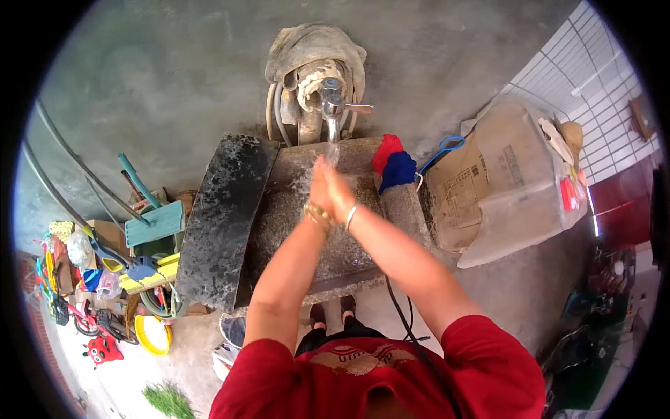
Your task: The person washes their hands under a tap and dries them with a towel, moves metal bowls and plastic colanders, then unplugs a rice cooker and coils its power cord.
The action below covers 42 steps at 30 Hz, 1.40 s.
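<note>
Water runs from a metal faucet [333,105] over my hands, and splashes show around the fingertips. My left hand [318,190] is flat with its fingers stretched out, its palm against my right hand [339,193]. The right fingers are also straight, though partly blurred and overlapped by the left. Neither hand shows anything held. A gold-coloured bracelet [319,214] is on the left wrist and a pale bangle [350,216] on the right. Below both hands lies a rough stone sink [342,262], its basin wet.
A dark slab [225,216] leans over the sink's left side. Red and blue cloths [398,170] lie on its right rim. A large cardboard box [464,188] stands to the right. Farther left are a teal dustpan [155,225] and a yellow basin [153,334].
</note>
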Tool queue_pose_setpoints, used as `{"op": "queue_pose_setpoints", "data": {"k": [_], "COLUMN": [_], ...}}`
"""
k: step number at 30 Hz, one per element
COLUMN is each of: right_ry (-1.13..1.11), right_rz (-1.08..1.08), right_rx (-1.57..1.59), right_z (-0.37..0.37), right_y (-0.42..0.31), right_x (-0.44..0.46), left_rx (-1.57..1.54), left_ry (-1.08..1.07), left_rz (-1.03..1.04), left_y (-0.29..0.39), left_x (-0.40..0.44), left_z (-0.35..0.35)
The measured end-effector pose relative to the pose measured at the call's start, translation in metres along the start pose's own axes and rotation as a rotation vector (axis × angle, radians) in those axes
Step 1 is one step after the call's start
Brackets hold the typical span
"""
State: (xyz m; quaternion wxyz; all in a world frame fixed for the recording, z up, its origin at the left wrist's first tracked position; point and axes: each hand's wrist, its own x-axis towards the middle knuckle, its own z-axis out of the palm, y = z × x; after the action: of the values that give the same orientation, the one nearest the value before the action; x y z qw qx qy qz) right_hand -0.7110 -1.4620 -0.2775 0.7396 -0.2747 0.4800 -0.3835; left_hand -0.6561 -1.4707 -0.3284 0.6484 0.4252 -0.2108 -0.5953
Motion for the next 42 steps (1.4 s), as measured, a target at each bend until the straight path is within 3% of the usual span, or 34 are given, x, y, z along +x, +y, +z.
{"op": "queue_pose_setpoints", "data": {"k": [1,3,6,7,8,9,11,13,15,17,18,19,21,22,24,25,27,28,32,33,35,36,37,39,40,42], "right_ry": [0.0,-0.081,0.154,0.158,-0.013,-0.078,-0.204,-0.443,-0.565,-0.472,-0.372,-0.133,-0.02,-0.031,-0.016,-0.017,-0.18,-0.252,-0.176,-0.173,0.015,0.062,0.059,-0.199,-0.224,-0.147], "right_rz": [0.167,-0.25,-0.428,-0.431,-0.197,-0.121,0.034,0.151,0.196,0.08,-0.32,-0.599,-1.014,-1.022,-1.378,-1.373,-1.145,-1.027,-0.947,-0.949,-0.969,-1.041,-1.055,0.113,0.231,0.242], "right_rx": [0.141,0.138,-0.144,-0.147,-0.038,-0.031,-0.031,0.022,0.061,0.034,-0.24,-0.774,-0.885,-0.885,-1.038,-1.035,-1.051,-1.051,-1.147,-1.146,-1.331,-1.32,-1.318,-0.184,0.049,0.191], "right_z": [-0.017,-0.032,0.004,-0.007,-0.025,-0.027,-0.027,-0.018,-0.016,-0.015,-0.022,-0.021,-0.032,-0.032,-0.04,-0.043,-0.052,-0.053,-0.047,-0.044,-0.034,-0.041,-0.04,-0.035,-0.025,-0.003], "right_y": [-0.004,0.023,0.045,0.04,0.033,0.016,-0.023,-0.049,-0.049,-0.032,0.0,0.003,0.028,0.024,0.021,0.022,0.017,0.017,0.015,0.015,0.008,0.016,0.011,0.01,0.008,0.013], "right_x": [0.024,0.047,0.03,0.039,0.056,0.037,-0.006,-0.056,-0.062,-0.041,-0.015,-0.02,-0.004,0.0,-0.001,-0.003,-0.002,-0.003,0.002,0.002,-0.001,0.02,0.034,0.047,0.049,0.068], "left_rx": [-0.055,-0.045,-0.633,-1.455,-0.698,0.065,0.223,0.063,-0.016,0.218,0.076,0.007,-0.003,-0.003,-0.265,-0.262,-0.369,-0.54,-0.796,-0.794,-0.442,-0.243,-0.304,-0.422,-0.417,-0.374], "left_ry": [-0.029,-0.107,-0.417,-0.162,-0.263,-0.324,-0.532,-0.995,-1.033,-0.8,-0.613,-0.613,-0.487,-0.483,-0.443,-0.438,-0.218,-0.353,-0.099,-0.102,0.07,0.286,0.379,0.029,0.031,0.034], "left_rz": [-0.103,-0.234,-0.26,-0.406,-0.317,-0.213,-0.319,-0.418,-0.449,-0.262,-0.366,-0.194,-0.093,-0.08,-0.068,-0.071,-0.241,-0.322,-0.127,-0.128,-0.089,-0.09,-0.182,-0.155,-0.153,-0.218], "left_y": [0.009,0.02,0.002,0.031,0.029,0.027,0.041,0.064,0.074,0.073,0.06,0.043,0.045,0.044,0.036,0.036,0.04,0.04,0.025,0.023,0.006,-0.003,-0.013,-0.048,-0.043,-0.03], "left_x": [-0.013,-0.021,0.014,-0.02,-0.027,-0.032,-0.033,-0.03,-0.037,-0.043,-0.039,-0.031,-0.041,-0.038,-0.04,-0.043,-0.046,-0.043,-0.038,-0.035,-0.022,-0.022,-0.018,-0.003,-0.007,-0.018], "left_z": [0.01,0.014,-0.016,0.022,0.024,0.022,0.016,-0.002,-0.002,0.006,0.004,0.003,0.014,0.015,0.01,0.01,0.013,0.003,0.002,-0.004,-0.019,-0.026,-0.034,-0.065,-0.062,-0.05]}}
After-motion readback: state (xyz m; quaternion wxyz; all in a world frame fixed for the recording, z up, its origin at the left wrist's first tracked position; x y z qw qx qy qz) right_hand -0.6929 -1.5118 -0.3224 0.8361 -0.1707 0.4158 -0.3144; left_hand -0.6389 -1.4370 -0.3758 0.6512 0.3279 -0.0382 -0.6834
